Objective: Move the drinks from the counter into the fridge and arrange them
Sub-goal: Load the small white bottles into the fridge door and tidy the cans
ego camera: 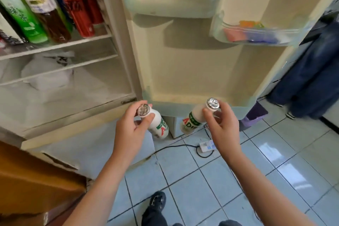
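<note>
My left hand (131,132) grips the neck of a small white milk-drink bottle (158,125) with a foil cap and a green and red label. My right hand (222,126) pinches the neck of a second, matching bottle (192,118). Both bottles hang in the air in front of the open fridge door (192,64), just below its bottom rim. On the fridge shelf (60,45) at top left stand a green tea bottle (22,14), a dark tea bottle (45,9) and two red cans (77,11).
The door has a clear upper bin (170,3) and a smaller bin (256,33) holding colourful packets. A power strip (207,146) with a black cable lies on the tiled floor. A brown cabinet (33,180) stands at lower left. Another person's jeans (311,75) are at right.
</note>
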A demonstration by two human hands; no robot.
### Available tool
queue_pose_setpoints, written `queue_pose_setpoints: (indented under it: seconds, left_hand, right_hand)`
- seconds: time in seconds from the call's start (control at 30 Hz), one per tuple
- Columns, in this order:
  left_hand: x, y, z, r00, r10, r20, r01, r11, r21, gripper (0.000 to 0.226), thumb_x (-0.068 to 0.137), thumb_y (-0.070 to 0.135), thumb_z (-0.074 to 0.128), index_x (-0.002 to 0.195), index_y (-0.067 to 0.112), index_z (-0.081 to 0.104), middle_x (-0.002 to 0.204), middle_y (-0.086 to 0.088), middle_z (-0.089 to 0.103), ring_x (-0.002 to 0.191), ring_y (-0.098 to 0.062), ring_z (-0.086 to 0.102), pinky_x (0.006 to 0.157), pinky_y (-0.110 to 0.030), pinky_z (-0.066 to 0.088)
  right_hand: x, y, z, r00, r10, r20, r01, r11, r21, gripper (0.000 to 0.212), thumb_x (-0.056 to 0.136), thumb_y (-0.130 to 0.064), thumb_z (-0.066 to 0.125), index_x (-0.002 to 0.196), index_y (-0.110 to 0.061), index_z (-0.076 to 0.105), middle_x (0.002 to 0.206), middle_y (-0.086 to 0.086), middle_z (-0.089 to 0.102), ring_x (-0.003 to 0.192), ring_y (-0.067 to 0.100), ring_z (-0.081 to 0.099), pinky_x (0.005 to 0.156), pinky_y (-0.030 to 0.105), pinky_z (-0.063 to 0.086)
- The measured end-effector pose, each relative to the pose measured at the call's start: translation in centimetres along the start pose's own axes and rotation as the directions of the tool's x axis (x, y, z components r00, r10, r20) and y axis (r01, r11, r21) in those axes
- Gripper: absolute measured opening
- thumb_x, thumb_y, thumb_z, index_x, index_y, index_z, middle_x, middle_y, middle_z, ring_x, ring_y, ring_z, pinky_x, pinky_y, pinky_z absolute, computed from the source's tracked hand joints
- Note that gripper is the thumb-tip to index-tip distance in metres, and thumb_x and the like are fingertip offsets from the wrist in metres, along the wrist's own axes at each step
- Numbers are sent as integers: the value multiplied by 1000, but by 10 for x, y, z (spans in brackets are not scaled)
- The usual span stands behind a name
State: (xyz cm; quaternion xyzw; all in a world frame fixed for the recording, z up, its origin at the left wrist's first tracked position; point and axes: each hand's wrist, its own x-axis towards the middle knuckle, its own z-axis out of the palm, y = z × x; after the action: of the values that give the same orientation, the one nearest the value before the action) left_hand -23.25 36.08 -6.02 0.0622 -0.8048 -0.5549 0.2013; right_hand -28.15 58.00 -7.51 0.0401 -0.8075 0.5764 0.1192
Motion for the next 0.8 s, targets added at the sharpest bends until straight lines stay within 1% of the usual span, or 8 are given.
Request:
queue_pose_setpoints:
  seconds: [0.13, 0.2, 0.27, 0.33, 0.43, 0.53, 0.67, 0.8]
  left_hand:
    - [66, 3, 12, 994, 85, 64, -83, 996, -41, 29, 82, 28, 61, 103, 46, 53, 102, 17, 64, 85, 8, 58, 72, -8, 45]
    - [93, 1, 17, 986, 123, 110, -120, 992, -38, 28, 82, 29, 61, 102, 48, 54, 100, 20, 63, 83, 7, 58, 72, -7, 44]
    - [118, -5, 25, 975, 136, 176, -129, 990, -52, 30, 81, 29, 61, 103, 48, 54, 101, 20, 63, 87, 4, 59, 75, -12, 47]
    - [139, -14, 33, 962, 122, 244, -107, 992, -73, 32, 82, 26, 63, 106, 47, 55, 103, 16, 64, 91, -2, 62, 80, -22, 51]
    - [159, -31, 44, 937, 86, 338, -67, 996, -66, 34, 88, 15, 65, 117, 32, 57, 110, 4, 65, 98, -11, 63, 87, -36, 53]
    - [166, -43, 52, 905, 31, 424, -18, 999, -35, 37, 90, 14, 62, 120, 34, 54, 115, 7, 61, 103, -7, 60, 93, -33, 51]
    - [171, -54, 56, 866, 7, 499, -54, 995, 80, 38, 91, 12, 61, 127, 22, 55, 119, 6, 58, 111, -11, 55, 96, -29, 45]
    - [170, -65, 50, 811, -38, 584, -22, 995, 94, 37, 93, 16, 59, 126, 30, 52, 118, 13, 56, 111, -5, 53, 94, -19, 40]
  right_hand:
    - [40, -7, 20, 992, 21, -128, -21, 1000, 5, 25, 90, -33, 57, 114, -24, 56, 108, -14, 61, 105, 5, 59, 79, 29, 53]
    - [59, -10, 30, 984, 22, -177, -25, 1000, -11, 23, 90, -34, 57, 112, -30, 53, 106, -20, 58, 106, 5, 58, 79, 28, 51]
    - [78, -11, 41, 982, 9, -187, -21, 998, -62, 24, 91, -33, 57, 113, -36, 50, 103, -24, 54, 103, 5, 56, 80, 27, 49]
    - [94, -7, 51, 984, 3, -177, -28, 990, -136, 28, 92, -30, 57, 119, -28, 52, 105, -19, 54, 102, 9, 55, 83, 30, 49]
    - [110, 3, 64, 990, 29, -138, -58, 976, -210, 34, 92, -29, 55, 124, -18, 51, 113, -6, 58, 102, 14, 56, 84, 34, 49]
    - [115, 16, 72, 994, 86, -70, -101, 963, -251, 38, 93, -33, 52, 127, -17, 50, 117, -2, 59, 101, 14, 58, 84, 32, 49]
    - [113, 29, 78, 988, 150, 25, -136, 944, -302, 44, 93, -36, 51, 132, -17, 46, 122, -1, 57, 106, 15, 57, 91, 40, 51]
    - [108, 34, 84, 980, 174, 96, -132, 932, -337, 43, 93, -35, 52, 131, -17, 46, 120, -2, 56, 105, 15, 56, 91, 40, 50]
